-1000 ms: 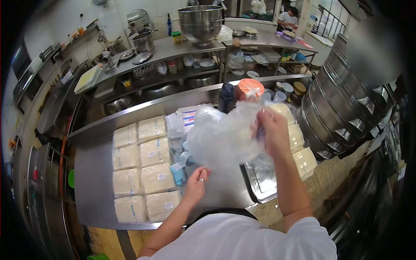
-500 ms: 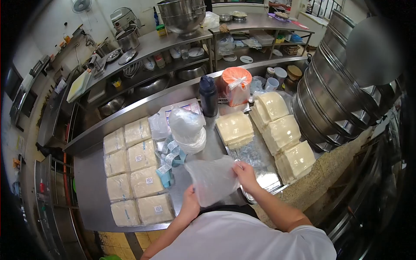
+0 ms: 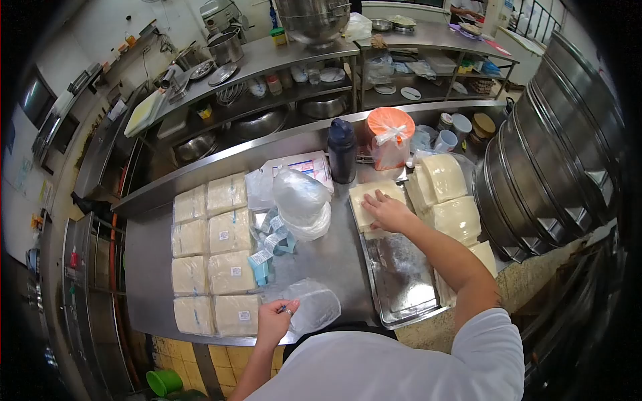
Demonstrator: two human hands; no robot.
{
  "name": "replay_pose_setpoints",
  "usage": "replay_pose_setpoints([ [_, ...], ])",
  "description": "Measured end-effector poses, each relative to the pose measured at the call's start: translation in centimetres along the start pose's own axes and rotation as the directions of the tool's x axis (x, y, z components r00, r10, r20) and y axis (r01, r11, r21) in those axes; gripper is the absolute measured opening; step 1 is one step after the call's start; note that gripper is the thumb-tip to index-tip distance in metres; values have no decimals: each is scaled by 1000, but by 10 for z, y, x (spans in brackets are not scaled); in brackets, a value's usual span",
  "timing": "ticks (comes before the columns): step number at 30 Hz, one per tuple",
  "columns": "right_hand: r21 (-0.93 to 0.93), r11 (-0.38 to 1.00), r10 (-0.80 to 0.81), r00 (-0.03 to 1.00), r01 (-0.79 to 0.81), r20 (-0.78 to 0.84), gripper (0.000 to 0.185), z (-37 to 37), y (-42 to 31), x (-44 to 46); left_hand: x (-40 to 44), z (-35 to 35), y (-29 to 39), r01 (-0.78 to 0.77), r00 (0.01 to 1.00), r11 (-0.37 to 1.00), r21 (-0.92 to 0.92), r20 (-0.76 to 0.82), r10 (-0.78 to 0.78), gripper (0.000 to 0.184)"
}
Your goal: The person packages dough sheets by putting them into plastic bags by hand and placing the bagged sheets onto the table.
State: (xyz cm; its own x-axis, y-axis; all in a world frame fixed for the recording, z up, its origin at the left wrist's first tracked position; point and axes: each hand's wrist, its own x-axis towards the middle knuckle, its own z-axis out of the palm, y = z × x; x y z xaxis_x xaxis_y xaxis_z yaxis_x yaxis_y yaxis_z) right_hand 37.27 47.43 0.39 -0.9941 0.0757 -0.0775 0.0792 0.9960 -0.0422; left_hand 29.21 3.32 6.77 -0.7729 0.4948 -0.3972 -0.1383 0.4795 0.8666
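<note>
My left hand (image 3: 275, 322) is closed on the edge of a clear plastic bag (image 3: 314, 306), which lies limp over the steel table near its front edge. My right hand (image 3: 388, 211) reaches forward, its fingers spread on top of a stack of pale square dough sheets (image 3: 361, 198). That stack sits at the far end of a metal tray (image 3: 401, 281), whose near part shows bare, dusty metal. Taller stacks of dough sheets (image 3: 456, 219) stand along the tray's right side, partly hidden by my right forearm.
Bagged packs of sheets (image 3: 231, 269) stand in rows at left. Beside them are blue-white label strips (image 3: 273, 240) and a pile of clear bags (image 3: 301, 200). Behind stand a dark bottle (image 3: 342, 152) and an orange-lidded tub (image 3: 391, 137). Large stacked steel steamers (image 3: 548, 154) rise at right.
My right hand has let go of the plastic bag and moved forward onto the dough stack. The bag, now only in my left hand, has dropped toward the table. The view has shifted slightly.
</note>
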Motion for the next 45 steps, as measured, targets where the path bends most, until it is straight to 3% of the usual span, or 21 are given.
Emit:
replay_pose_setpoints([
  [2,-29,997,-65,998,64,-19,67,9,4,-2,-1,3,-11,29,1000,1000,5,-10,-29,23],
  [5,-361,919,-232,958,159,-171,57,29,-4,-9,-4,10,-14,56,997,998,23,-45,-55,26],
  [8,-389,912,-229,948,130,-221,55,26,-15,-6,-6,15,-17,71,994,995,64,-85,-65,29],
  [11,-376,924,-169,957,70,-235,66,37,-6,4,-10,17,-14,56,992,996,72,-116,-47,29],
  [14,-321,947,-81,973,8,-214,70,41,0,12,-11,15,-10,6,990,993,116,-143,11,29],
  [17,-13,990,140,990,-140,-9,51,5,-3,24,-14,14,2,43,988,990,132,-151,-23,29],
  [20,273,944,169,982,-185,81,51,-17,40,43,-10,11,15,49,989,988,143,-145,-28,29],
  [22,502,723,446,876,-475,186,37,-18,84,53,-6,9,18,23,989,990,138,-149,-3,28],
  [24,737,511,459,865,-443,202,38,-56,103,26,1,7,18,-12,988,994,112,-153,29,28],
  [26,981,98,449,887,-170,109,37,-72,104,-6,10,3,13,-70,986,992,102,-146,84,25],
  [27,993,-122,461,885,-4,60,37,-79,99,-23,13,2,10,-98,984,991,95,-139,110,23],
  [30,825,-543,488,858,157,158,44,-96,55,-81,22,0,16,-126,985,984,125,-106,139,23],
  [32,494,-795,445,892,353,79,47,-60,9,-107,34,1,14,-158,980,973,170,-92,176,25],
  [34,411,-835,408,913,367,14,56,-47,-60,-121,44,2,11,-207,971,961,183,-79,225,26],
  [36,474,-815,408,911,332,63,58,-38,-124,-123,50,1,12,-275,955,947,168,-63,289,26],
  [39,445,-872,283,951,202,122,60,-47,-201,-136,49,-3,21,-292,954,948,128,-28,298,23],
  [45,518,-855,170,950,10,263,64,-71,-306,-137,34,-14,30,-537,843,835,121,53,535,20],
])
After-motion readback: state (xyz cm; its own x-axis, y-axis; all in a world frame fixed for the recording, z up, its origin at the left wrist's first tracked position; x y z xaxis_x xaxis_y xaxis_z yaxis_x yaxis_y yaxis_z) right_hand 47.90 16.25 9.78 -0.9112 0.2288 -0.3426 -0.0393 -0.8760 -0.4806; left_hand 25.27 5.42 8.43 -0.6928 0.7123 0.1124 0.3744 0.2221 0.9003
